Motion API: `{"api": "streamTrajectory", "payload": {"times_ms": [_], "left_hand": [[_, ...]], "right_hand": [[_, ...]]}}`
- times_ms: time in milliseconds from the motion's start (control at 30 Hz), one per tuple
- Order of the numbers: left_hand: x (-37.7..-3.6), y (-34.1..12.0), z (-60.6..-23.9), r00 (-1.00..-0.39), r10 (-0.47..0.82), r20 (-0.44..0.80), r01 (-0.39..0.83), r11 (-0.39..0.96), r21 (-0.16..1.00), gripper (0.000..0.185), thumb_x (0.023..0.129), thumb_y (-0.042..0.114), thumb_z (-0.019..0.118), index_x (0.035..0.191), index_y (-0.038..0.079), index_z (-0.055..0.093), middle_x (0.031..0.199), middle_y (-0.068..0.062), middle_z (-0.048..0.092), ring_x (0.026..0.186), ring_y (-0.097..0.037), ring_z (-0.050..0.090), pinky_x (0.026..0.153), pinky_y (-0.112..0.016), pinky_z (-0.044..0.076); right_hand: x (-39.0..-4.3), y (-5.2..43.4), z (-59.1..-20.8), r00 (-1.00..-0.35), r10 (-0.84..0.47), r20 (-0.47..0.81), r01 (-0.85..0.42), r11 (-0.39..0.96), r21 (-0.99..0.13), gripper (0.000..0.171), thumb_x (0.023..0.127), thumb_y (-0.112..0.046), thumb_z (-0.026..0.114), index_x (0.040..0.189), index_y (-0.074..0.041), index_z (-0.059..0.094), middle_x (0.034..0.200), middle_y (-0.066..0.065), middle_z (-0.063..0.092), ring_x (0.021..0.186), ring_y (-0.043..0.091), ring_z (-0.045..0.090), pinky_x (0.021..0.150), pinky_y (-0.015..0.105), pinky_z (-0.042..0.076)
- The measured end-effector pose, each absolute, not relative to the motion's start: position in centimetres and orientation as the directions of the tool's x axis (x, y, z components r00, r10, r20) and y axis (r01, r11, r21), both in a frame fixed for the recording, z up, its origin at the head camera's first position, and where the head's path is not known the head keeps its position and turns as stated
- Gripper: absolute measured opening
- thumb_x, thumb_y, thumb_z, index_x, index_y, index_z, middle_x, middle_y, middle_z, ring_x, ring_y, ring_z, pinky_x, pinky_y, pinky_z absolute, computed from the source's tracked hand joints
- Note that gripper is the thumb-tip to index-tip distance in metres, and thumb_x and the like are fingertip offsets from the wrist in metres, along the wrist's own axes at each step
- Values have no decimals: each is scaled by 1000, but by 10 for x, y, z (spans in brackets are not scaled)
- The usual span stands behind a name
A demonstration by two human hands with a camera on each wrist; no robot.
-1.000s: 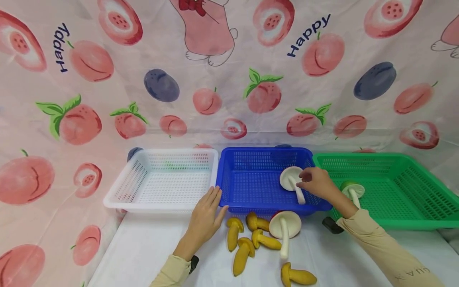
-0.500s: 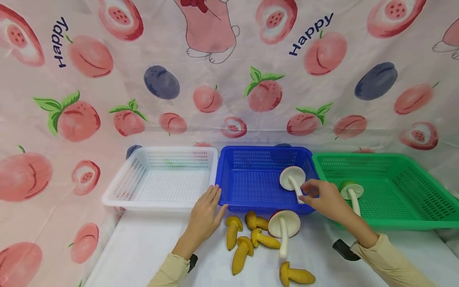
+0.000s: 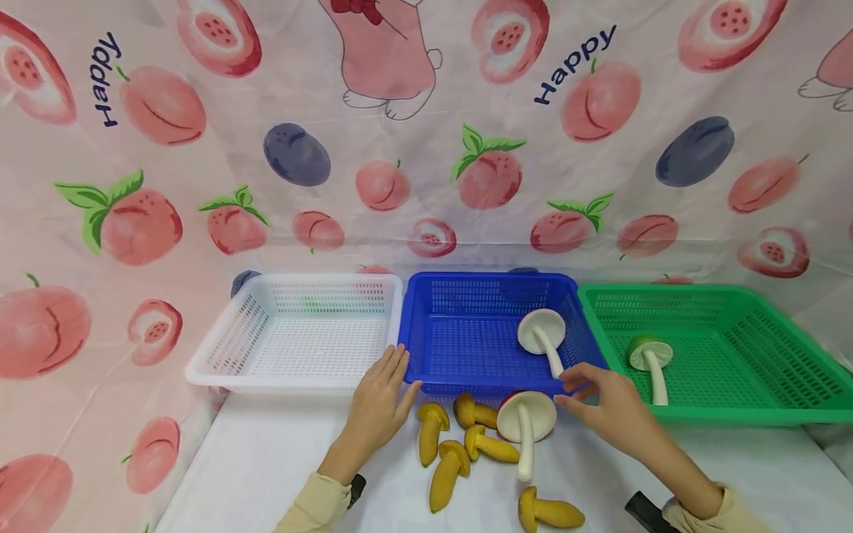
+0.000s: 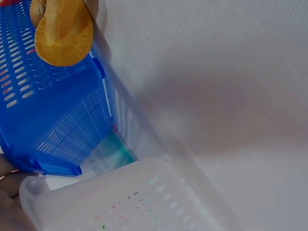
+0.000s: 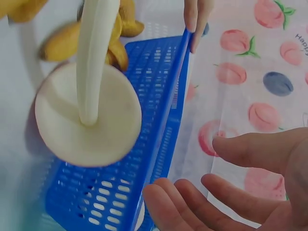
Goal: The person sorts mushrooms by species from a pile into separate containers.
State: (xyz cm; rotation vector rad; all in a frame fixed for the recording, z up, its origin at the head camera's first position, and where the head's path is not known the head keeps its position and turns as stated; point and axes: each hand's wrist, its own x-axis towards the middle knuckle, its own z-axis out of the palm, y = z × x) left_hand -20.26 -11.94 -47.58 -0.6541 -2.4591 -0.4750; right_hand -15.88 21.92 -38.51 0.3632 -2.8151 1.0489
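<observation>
Now your right hand (image 3: 609,414), fingers loose and apparently empty, nears the white mushroom (image 3: 526,423) at lower centre; close round its stem next.

Glossy perforated plastic blue basket (image 3: 466,348) (smooth), matt cream mushroom (image 3: 526,422).

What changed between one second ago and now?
The right hand let go of the white mushroom inside the blue basket and drew back over the front rim toward the red-capped mushroom on the table; it now holds nothing. The left hand stayed against the basket's front left corner. The yellow mushrooms and the green mushroom stayed put.
</observation>
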Motion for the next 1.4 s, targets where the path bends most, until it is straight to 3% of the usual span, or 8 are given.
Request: {"api": "streamTrajectory", "payload": {"times_ms": [267, 733, 1133, 1400], "left_hand": [[-202, -120, -476, -730, 349, 588, 541, 820, 186, 49, 95, 28, 56, 129, -7, 53, 136, -20, 49, 129, -33, 42, 104, -45, 37], [-203, -121, -476, -723, 349, 596, 549, 815, 188, 50, 94, 27, 57, 129, -8, 53, 136, -21, 48, 129, -34, 43, 103, -47, 38], [-203, -119, -477, -722, 339, 603, 548, 812, 199, 50, 94, 27, 57, 129, -8, 53, 136, -21, 49, 129, -34, 43, 103, -47, 38], [-203, -119, -477, -715, 343, 609, 552, 811, 191, 49, 94, 27, 57, 128, -8, 53, 135, -21, 50, 128, -34, 43, 103, -47, 39]], "right_hand": [[-143, 209, -396, -986, -122, 109, -164, 716, -679, 26, 79, -16, 76, 100, -4, 65, 91, 4, 67, 75, 13, 63, 58, 24, 50], [-137, 193, -425, -997, -6, -83, 68, 517, -853, 35, 79, -15, 76, 105, 4, 61, 86, 9, 64, 72, 22, 65, 49, 29, 55], [-141, 180, -455, -966, 73, -247, 253, 446, -859, 48, 82, -19, 73, 115, 9, 52, 84, 10, 63, 65, 23, 65, 49, 36, 55], [-142, 176, -473, -943, 41, -330, 328, 274, -904, 47, 79, -3, 72, 118, 12, 50, 83, 12, 61, 66, 24, 64, 53, 41, 56]]}}
